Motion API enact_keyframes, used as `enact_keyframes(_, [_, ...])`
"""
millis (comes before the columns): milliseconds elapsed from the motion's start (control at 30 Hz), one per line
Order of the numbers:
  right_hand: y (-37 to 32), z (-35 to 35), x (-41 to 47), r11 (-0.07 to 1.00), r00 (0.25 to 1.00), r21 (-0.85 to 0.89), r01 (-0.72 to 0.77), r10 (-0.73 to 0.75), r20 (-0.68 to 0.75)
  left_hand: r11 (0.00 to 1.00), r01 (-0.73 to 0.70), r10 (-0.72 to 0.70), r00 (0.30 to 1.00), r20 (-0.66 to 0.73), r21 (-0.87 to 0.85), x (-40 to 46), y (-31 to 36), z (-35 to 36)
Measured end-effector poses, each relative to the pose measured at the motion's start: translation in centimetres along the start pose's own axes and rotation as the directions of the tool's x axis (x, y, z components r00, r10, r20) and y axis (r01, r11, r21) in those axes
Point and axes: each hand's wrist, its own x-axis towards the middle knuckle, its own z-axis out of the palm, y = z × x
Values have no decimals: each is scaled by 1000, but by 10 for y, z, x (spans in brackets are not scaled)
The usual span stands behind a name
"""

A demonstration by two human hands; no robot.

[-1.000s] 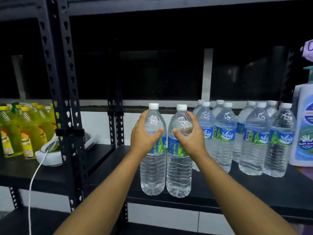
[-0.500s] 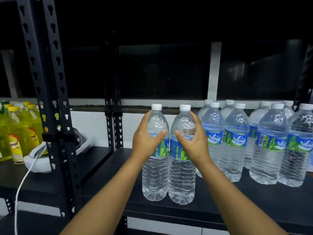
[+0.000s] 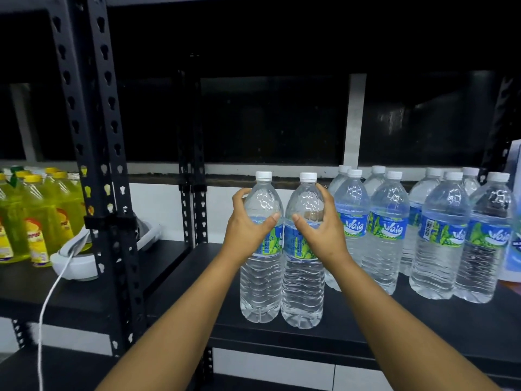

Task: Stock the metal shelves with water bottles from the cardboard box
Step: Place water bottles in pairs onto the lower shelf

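Now the left hand (image 3: 248,227) and right hand (image 3: 321,231) are each gripping an upright bottle, left bottle (image 3: 260,277) touching right bottle (image 3: 303,280), just left of the shelved row (image 3: 439,235).

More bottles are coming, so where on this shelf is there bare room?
Bare shelf lies left of the two held bottles, up to the black upright. Right of them it is crowded: the standing bottles sit packed.

hidden: rear water bottles (image 3: 342,176) behind front row | cut off: white-blue container (image 3: 514,221) right of row | labels partly covered by left hand (image 3: 248,230), right hand (image 3: 321,232)
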Motion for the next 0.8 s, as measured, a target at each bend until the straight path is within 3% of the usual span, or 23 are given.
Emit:
enact_keyframes(433, [-13,-20,-14,991,964,-90,-103,121,238,997,80,-74,978,196,-20,-29,-4,-11])
enact_keyframes(800, [13,-19,-91,967,937,-150,-205,239,256,994,111,-113,954,277,24,-76,-30,-15])
